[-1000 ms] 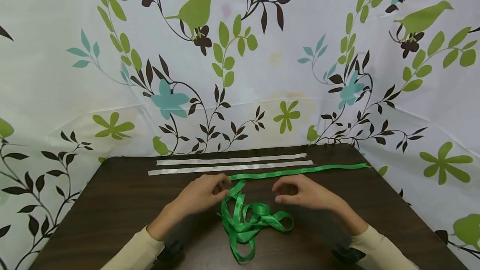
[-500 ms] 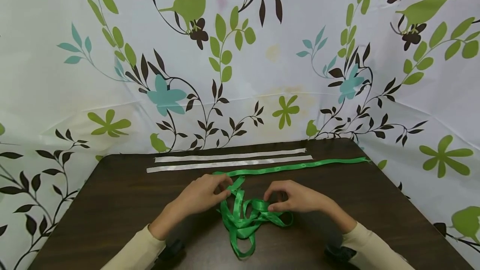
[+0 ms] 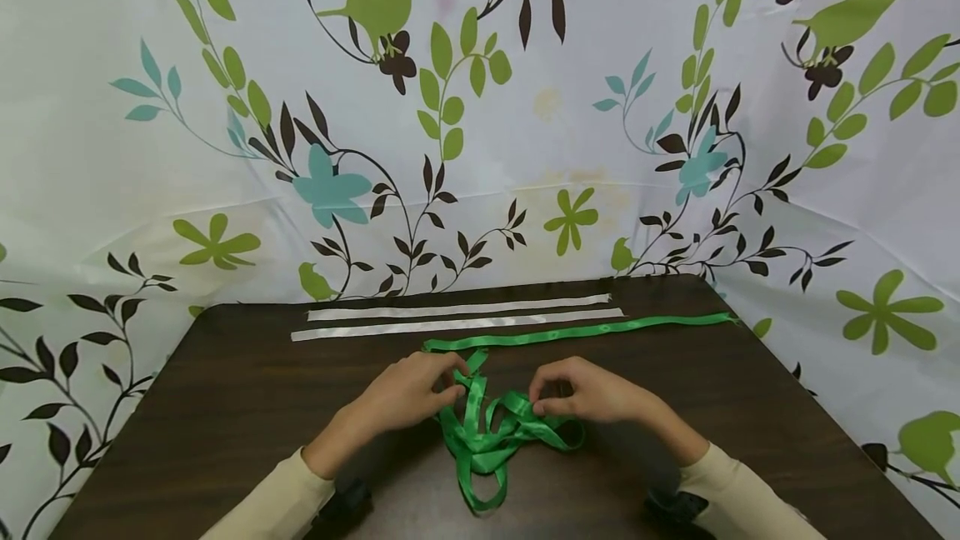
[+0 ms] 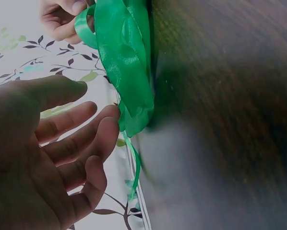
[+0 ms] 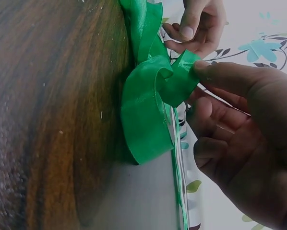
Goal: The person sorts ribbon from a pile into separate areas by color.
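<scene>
A loose heap of green satin ribbon (image 3: 487, 463) lies on the dark wooden table between the two hands. My right hand (image 3: 581, 390) pinches a loop of it between thumb and forefinger. In the right wrist view, the ribbon (image 5: 144, 112) curls up toward that thumb tip, and the other fingers are bent. On the heap's left side is my left hand (image 3: 408, 390), its fingers loosely bent beside the ribbon's upper end. The left wrist view shows this left hand (image 4: 62, 139) with thumb and fingers apart and nothing between them.
A separate length of green ribbon (image 3: 570, 334) stretches across the table beyond the hands. Behind it lie two white ribbon strips, a nearer one (image 3: 457, 325) and a farther one (image 3: 457, 309). A patterned white cloth (image 3: 525, 123) hangs behind the table's (image 3: 247, 407) far edge.
My right hand has moved left and slightly down onto the heap and now pinches a loop, which has lifted a little. The left hand has stayed nearly still.
</scene>
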Tool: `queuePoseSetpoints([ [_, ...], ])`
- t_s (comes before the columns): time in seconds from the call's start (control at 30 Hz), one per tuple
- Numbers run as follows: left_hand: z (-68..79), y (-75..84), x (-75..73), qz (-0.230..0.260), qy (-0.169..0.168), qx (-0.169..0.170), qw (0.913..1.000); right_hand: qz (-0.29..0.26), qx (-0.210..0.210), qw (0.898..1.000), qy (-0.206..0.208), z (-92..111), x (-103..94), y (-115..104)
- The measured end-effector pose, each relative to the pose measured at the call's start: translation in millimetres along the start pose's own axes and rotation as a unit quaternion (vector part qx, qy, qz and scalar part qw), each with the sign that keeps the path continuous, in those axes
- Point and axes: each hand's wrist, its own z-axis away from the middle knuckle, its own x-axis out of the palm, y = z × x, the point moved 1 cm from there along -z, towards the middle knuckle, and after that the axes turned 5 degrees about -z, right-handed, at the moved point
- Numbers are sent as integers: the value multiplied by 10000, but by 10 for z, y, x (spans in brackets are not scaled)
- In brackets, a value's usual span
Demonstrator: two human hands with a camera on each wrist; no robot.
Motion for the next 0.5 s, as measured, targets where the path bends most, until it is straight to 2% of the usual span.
queuePoseSetpoints([
  [0.1,-13,16,17,80,-10,118,9999,-1,67,9999,-109,-11,4,-13],
  [0.23,-39,54,76,496,-62,524,9974,-113,-9,9997,-224,-26,17,-47],
  [0.37,-67,128,147,1064,-80,990,9894,-267,-167,9990,-303,-34,26,-114],
  [0.5,-80,214,201,1403,-113,1244,9822,-348,-324,9982,-353,-36,33,-199],
])
